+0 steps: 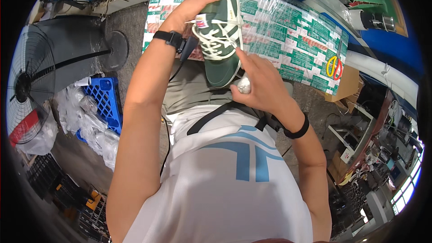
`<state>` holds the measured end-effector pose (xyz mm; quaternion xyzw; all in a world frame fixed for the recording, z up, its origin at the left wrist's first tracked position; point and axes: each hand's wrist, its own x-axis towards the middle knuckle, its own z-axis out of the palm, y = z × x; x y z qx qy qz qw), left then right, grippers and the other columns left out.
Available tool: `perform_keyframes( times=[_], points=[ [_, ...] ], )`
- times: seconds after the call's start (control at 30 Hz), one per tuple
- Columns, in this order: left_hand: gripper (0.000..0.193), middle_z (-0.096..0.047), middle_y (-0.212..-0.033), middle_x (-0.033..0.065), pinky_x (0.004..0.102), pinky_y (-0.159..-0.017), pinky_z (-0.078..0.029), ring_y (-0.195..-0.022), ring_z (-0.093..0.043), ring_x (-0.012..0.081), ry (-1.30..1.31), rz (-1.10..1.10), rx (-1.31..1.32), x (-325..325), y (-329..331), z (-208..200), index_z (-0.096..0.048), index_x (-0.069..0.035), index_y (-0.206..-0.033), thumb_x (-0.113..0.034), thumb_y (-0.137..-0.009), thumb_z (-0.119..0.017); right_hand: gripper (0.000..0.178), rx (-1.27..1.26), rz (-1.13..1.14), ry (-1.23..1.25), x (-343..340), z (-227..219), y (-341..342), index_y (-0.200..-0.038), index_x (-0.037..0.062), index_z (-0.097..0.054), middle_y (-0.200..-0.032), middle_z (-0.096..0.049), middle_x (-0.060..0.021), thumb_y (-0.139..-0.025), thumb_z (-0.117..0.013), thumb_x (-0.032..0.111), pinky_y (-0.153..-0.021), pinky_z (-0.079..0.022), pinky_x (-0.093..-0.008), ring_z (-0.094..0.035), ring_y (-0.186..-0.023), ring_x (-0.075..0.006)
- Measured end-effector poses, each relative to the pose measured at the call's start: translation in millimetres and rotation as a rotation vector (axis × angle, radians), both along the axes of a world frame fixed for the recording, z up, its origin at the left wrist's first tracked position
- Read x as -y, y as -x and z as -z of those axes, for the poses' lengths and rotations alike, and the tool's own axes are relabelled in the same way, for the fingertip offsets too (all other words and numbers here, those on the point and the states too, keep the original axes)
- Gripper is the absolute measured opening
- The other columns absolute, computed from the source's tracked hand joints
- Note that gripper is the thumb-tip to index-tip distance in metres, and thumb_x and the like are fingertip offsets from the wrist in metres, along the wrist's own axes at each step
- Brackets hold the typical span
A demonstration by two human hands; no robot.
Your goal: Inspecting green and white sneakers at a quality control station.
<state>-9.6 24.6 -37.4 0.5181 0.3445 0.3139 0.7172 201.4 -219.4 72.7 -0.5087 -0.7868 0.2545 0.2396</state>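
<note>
A dark green sneaker (220, 71) with cream laces and stripes is held over the near edge of the work surface, toe toward me. My left hand (194, 5) grips it at the heel end, the thumb across the opening. A small tag with a flag hangs on a string beside the tongue. On the toe side, my right hand (266, 83) is closed round a crumpled white wad (244, 85), perhaps paper or cloth. Its index fingertip reaches the shoe's side by the lower laces. The wad's far side is hidden by the palm.
The work surface (279, 29) is covered in green and white printed tape. Scissors (334, 67) with yellow and red handles lie at its right end, above a cardboard box (345, 85). On the left stand a fan (24, 83) and a blue plastic crate (103, 96) beside clear plastic wrap.
</note>
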Motion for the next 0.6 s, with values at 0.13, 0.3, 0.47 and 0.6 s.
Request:
perform_keyframes(
  times=[0.13, 0.3, 0.47, 0.6],
  points=[
    [0.043, -0.074, -0.132, 0.0054, 0.0326, -0.101, -0.061, -0.117, -0.072, 0.0173, 0.031, -0.018, 0.03, 4, 5, -2, -0.069, -0.009, -0.141, -0.015, -0.099, -0.072, 0.092, 0.04, -0.015, 0.068, -10, -2, 11, -0.155, -0.0068, -0.052, -0.104, -0.063, -0.0191, -0.079, -0.088, 0.029, -0.083, -0.051, -0.0481, -0.064, -0.092, -0.0378],
    [0.041, -0.074, -0.12, 0.0064, 0.033, -0.093, -0.062, -0.106, -0.073, 0.0175, -0.074, -0.028, -0.119, 7, -20, -13, -0.07, -0.011, -0.136, -0.017, -0.097, -0.077, 0.09, -0.068, -0.025, 0.249, 32, -50, -16, -0.156, -0.0063, -0.053, -0.101, -0.063, -0.0179, -0.078, -0.085, 0.026, -0.082, -0.052, -0.047, -0.064, -0.091, -0.0369],
    [0.045, -0.076, -0.109, 0.007, 0.0345, -0.084, -0.063, -0.095, -0.076, 0.0176, -0.196, -0.103, -0.357, 14, -52, -18, -0.07, -0.009, -0.135, -0.019, -0.093, -0.082, 0.091, -0.182, 0.067, 0.406, 68, -53, -48, -0.16, -0.004, -0.051, -0.104, -0.064, -0.0166, -0.078, -0.081, 0.023, -0.086, -0.054, -0.0432, -0.065, -0.095, -0.0364],
    [0.051, -0.077, -0.105, 0.0073, 0.0351, -0.081, -0.061, -0.091, -0.075, 0.0172, -0.274, -0.176, -0.374, 4, -52, 9, -0.07, -0.008, -0.134, -0.024, -0.089, -0.086, 0.09, -0.165, 0.142, 0.307, 49, -30, -31, -0.159, -0.0029, -0.052, -0.108, -0.066, -0.0164, -0.078, -0.082, 0.021, -0.089, -0.055, -0.0418, -0.067, -0.097, -0.0359]
  ],
)
